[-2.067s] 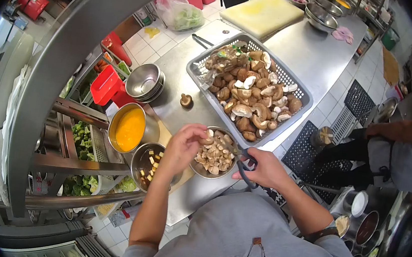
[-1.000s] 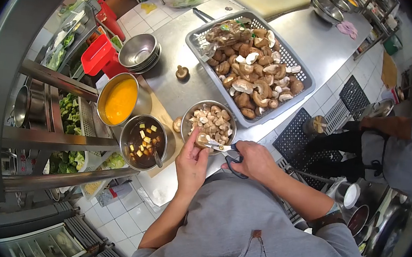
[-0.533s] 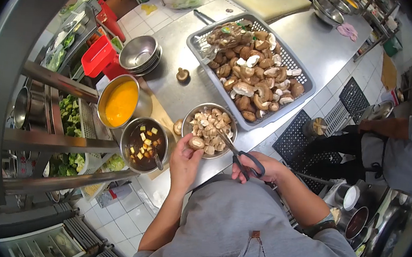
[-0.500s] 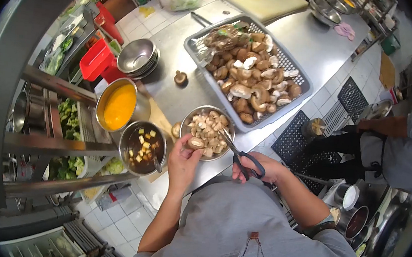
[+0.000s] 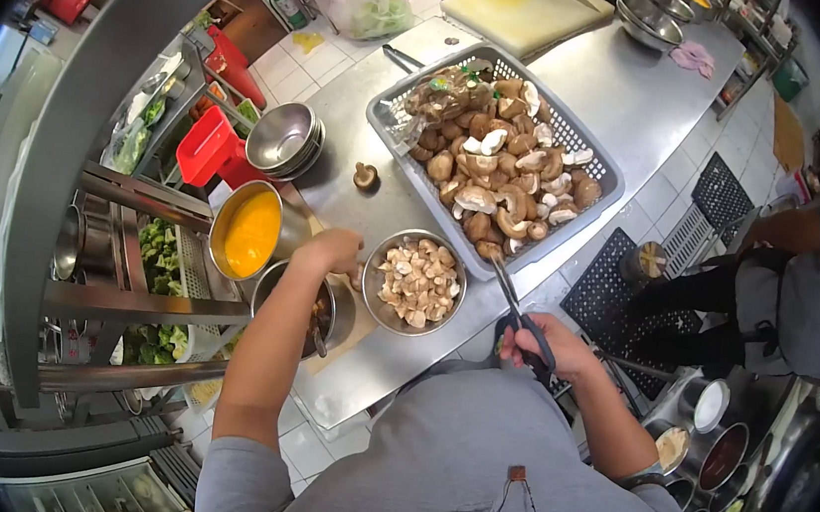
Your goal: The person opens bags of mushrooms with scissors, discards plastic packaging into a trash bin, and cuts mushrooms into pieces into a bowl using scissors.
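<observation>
My right hand (image 5: 549,345) holds dark-handled scissors (image 5: 516,312), their blades pointing up at the near corner of the grey basket (image 5: 587,237). Whole and broken shiitake mushrooms (image 5: 499,165) fill that basket. To the left, my left hand (image 5: 334,250) is low beside the steel bowl (image 5: 363,296), fingers curled down around a brown mushroom (image 5: 358,277) that is mostly hidden. Chopped mushroom pieces (image 5: 417,282) lie in the bowl. A single mushroom (image 5: 366,177) sits on the steel table (image 5: 336,203), beyond my left hand. My left forearm partly covers a pot of dark liquid (image 5: 323,322).
A pot of orange liquid (image 5: 251,229) and stacked steel bowls (image 5: 282,138) stand at the left. Behind the basket is a cutting board (image 5: 516,9), with a person's hand and a knife over it. Another person (image 5: 786,296) stands at the right.
My left hand has moved left from above the bowl, and the mushroom it held over the bowl no longer shows there. The scissors have swung right, away from the bowl toward the basket corner.
</observation>
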`<state>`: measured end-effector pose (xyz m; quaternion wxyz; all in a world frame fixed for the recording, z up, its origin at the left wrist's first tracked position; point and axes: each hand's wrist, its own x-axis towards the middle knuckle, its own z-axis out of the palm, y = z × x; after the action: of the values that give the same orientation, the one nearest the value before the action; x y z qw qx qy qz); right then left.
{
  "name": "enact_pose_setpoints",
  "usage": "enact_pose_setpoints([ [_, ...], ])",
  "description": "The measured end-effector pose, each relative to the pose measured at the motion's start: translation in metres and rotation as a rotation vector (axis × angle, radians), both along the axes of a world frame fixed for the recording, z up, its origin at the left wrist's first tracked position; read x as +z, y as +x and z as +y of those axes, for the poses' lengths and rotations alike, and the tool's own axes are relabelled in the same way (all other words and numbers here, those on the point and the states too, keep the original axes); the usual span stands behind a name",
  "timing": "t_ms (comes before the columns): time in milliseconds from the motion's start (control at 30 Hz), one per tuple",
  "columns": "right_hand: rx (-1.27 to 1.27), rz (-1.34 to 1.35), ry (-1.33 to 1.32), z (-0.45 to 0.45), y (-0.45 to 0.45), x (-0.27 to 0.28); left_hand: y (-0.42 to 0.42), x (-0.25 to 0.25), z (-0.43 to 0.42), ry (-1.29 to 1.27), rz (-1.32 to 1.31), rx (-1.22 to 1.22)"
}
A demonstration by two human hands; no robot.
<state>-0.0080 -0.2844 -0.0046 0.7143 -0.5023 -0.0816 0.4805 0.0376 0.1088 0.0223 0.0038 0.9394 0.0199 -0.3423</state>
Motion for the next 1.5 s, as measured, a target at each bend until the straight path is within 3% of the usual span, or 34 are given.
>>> enact_pose_setpoints([
  [67,0.027,0.001,-0.009,0.002,0.0,0.0,0.009,-0.028,0.011,-0.118,0.136,-0.087],
  [233,0.107,-0.056,-0.089,0.013,0.0,0.006,0.011,-0.025,0.026,-0.356,0.209,0.012],
  [300,0.101,-0.122,-0.128,0.021,-0.003,0.007,0.009,-0.009,0.037,-0.422,-0.095,0.445],
  [367,0.116,-0.533,-0.396,0.031,-0.005,0.016,0.003,0.007,0.037,-0.523,-0.246,0.513],
  [433,0.131,-0.649,-0.535,0.048,-0.002,0.053,-0.009,0.048,0.0,-1.022,-0.406,0.814],
  [500,-0.035,-0.98,-0.642,0.061,-0.003,0.063,-0.03,0.055,-0.03,-1.087,-0.412,0.848],
  [567,-0.103,-1.021,-0.644,0.069,-0.002,0.064,-0.051,0.054,-0.058,-1.166,-0.411,0.884],
  [633,-0.086,-1.187,-0.731,0.073,0.003,0.069,-0.069,0.05,-0.08,-1.281,-0.418,1.004],
  [733,0.006,-1.211,-0.797,0.074,0.004,0.067,-0.086,0.041,-0.095,-1.37,-0.477,1.034],
  [900,0.135,-1.283,-0.799,0.079,0.003,0.069,-0.099,0.028,-0.101,-1.324,-0.553,1.022],
  [1167,0.199,-1.128,-0.795,0.086,-0.004,0.049,-0.114,0.011,-0.108,-1.233,-0.671,0.983],
  [1400,0.113,-1.156,-0.8,0.089,-0.007,0.026,-0.115,0.01,-0.102,-1.185,-0.541,1.01],
  [1467,0.202,-0.844,-0.648,0.09,-0.003,0.03,-0.114,0.006,-0.1,-1.177,-0.497,1.024],
  [1500,0.201,-0.846,-0.645,0.089,-0.002,0.027,-0.113,0.005,-0.096,-1.176,-0.501,1.023],
])
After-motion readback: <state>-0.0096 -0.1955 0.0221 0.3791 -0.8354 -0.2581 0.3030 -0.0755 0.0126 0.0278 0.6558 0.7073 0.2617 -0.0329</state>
